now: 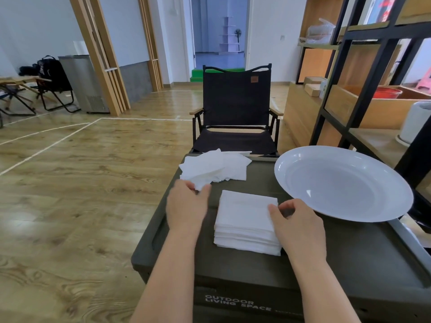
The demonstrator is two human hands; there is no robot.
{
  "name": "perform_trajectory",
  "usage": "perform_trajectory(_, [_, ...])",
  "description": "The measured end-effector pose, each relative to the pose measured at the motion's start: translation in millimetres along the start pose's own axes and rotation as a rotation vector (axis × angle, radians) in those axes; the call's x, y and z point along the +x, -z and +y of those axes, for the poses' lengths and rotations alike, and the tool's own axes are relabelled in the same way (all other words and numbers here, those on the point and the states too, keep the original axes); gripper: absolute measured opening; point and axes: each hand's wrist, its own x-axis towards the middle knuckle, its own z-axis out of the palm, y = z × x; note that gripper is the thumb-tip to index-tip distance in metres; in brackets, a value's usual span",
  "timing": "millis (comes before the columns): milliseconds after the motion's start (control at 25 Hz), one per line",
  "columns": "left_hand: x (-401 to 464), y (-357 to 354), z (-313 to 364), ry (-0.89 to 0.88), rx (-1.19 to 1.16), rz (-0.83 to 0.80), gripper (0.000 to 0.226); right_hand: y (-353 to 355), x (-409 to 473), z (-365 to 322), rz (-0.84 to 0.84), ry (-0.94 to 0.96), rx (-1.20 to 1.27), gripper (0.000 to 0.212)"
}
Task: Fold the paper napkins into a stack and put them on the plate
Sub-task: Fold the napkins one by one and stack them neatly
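Note:
A neat stack of folded white napkins (245,220) lies on the dark green box lid (349,257) in front of me. My right hand (297,223) rests on the stack's right edge, thumb and fingers pinching the top napkin's right side. Behind the stack, at the lid's far left, lies a loose pile of unfolded white napkins (217,167). My left hand (187,206) pinches the near corner of that pile. A large white plate (342,183) with nothing on it sits at the lid's right, overhanging the edge.
A black folding chair (235,113) stands just beyond the box. A black metal and wood shelf unit (363,78) rises close on the right, next to the plate. Wooden floor (81,183) stretches to the left.

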Motion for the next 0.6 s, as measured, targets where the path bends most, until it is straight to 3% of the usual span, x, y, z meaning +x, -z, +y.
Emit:
perform_trajectory(80, [21.7, 8.8, -7.4, 0.038, -0.031, 0.076, 0.05, 5.3, -4.0, -0.4, 0.047, 0.028, 0.073, 0.02])
perform_trajectory(160, [38.0, 10.8, -13.3, 0.074, -0.006, 0.044, 0.055, 7.8, -7.0, -3.8, 0.081, 0.065, 0.145, 0.017])
perform_trajectory(320, [44.9, 0.4, -16.6, -0.05, 0.125, 0.06, 0.027, 3.6, -7.7, -11.3, 0.04, 0.075, 0.254, 0.011])
perform_trajectory(440, [43.2, -1.1, -16.1, -0.082, 0.15, 0.11, 0.02, -0.4, -9.6, -13.6, -0.016, 0.076, 0.283, 0.011])
perform_trajectory(600, [29.9, 13.6, -4.4, -0.113, -0.154, 0.079, 0.011, 3.0, -12.7, -16.9, 0.032, 0.108, 0.289, 0.004])
